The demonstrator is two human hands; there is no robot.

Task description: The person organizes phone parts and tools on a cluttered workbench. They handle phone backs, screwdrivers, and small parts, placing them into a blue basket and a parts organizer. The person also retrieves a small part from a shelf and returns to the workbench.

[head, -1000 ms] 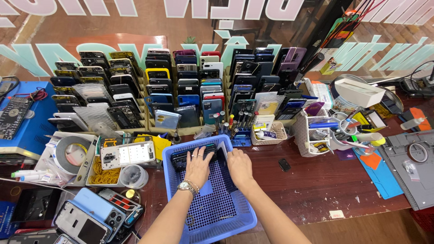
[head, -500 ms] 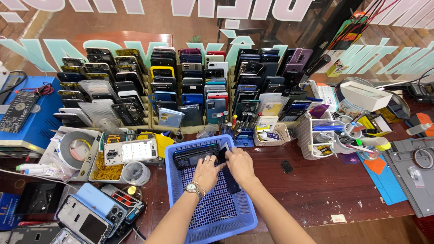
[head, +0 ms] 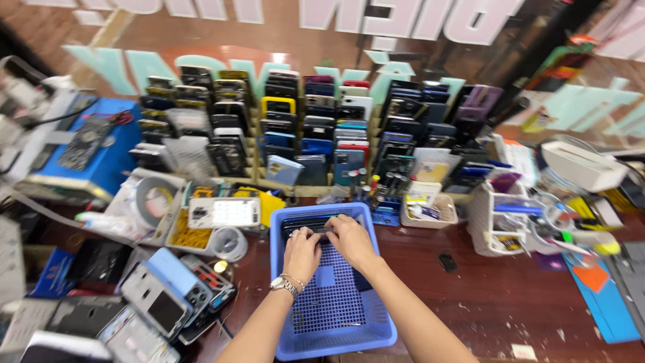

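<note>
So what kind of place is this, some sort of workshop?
Most likely a phone repair bench: racks of phones along the back, tape roll and tools beside them, and both hands, left hand and right hand, in a blue basket.

window sign (head: 403, 13): big white+teal letters, back wall | white-screen phone (head: 224, 212): flat, left of blue basket (head: 295, 336)

Beyond the grip stand racks of phones (head: 316, 128); to its left lie a tape roll (head: 153, 199) and a white keypad (head: 224, 212); right, a white organiser (head: 500, 218)
</note>
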